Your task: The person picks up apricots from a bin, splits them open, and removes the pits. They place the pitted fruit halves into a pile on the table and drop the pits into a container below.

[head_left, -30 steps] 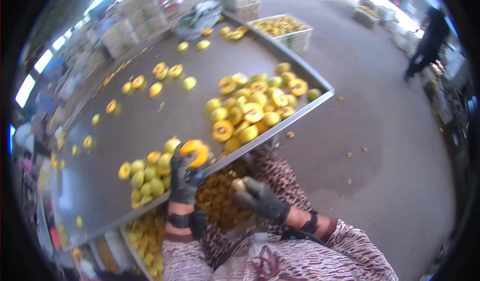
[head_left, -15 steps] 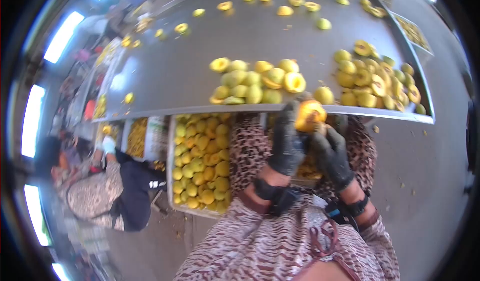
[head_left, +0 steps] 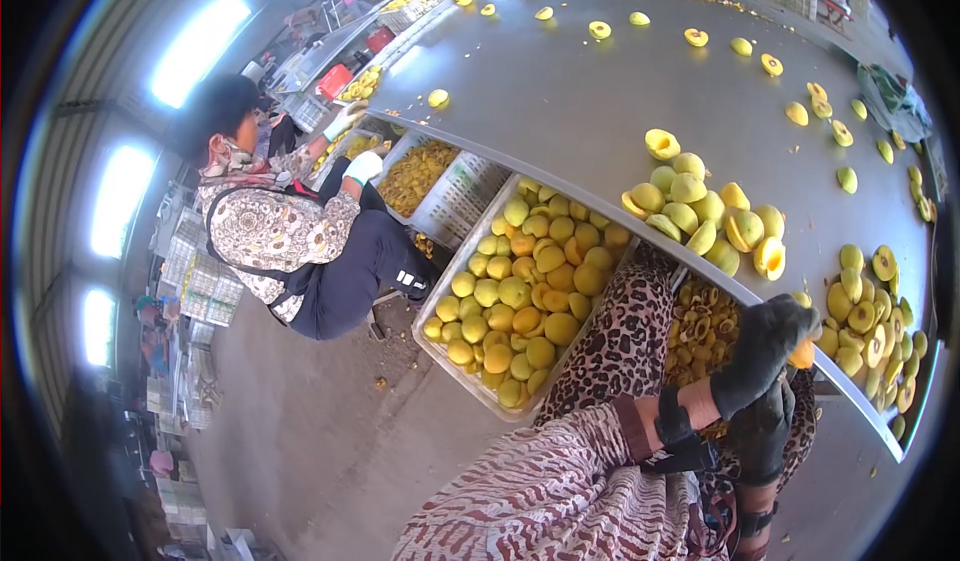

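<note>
My left hand (head_left: 765,346), in a black glove, is closed around an orange-yellow fruit (head_left: 801,354) at the near edge of the steel table (head_left: 560,81). Most of the fruit is hidden by the glove. My right hand (head_left: 760,439), also in a black glove, sits just below the left one, and its fingers are hidden. A crate of scooped fruit pieces (head_left: 705,326) lies under the table edge beside my hands. A heap of halved fruit (head_left: 700,211) rests on the table just beyond it.
A white crate full of whole yellow fruit (head_left: 520,281) stands on the floor to the left of my legs. A seated person (head_left: 280,231) in white gloves works at another basket (head_left: 440,176). A second fruit heap (head_left: 870,311) and scattered halves lie on the table.
The view has swung left, so my hands now sit at the lower right. The hands with the fruit have dropped from the table edge; the crate and the seated person are now in full view.
</note>
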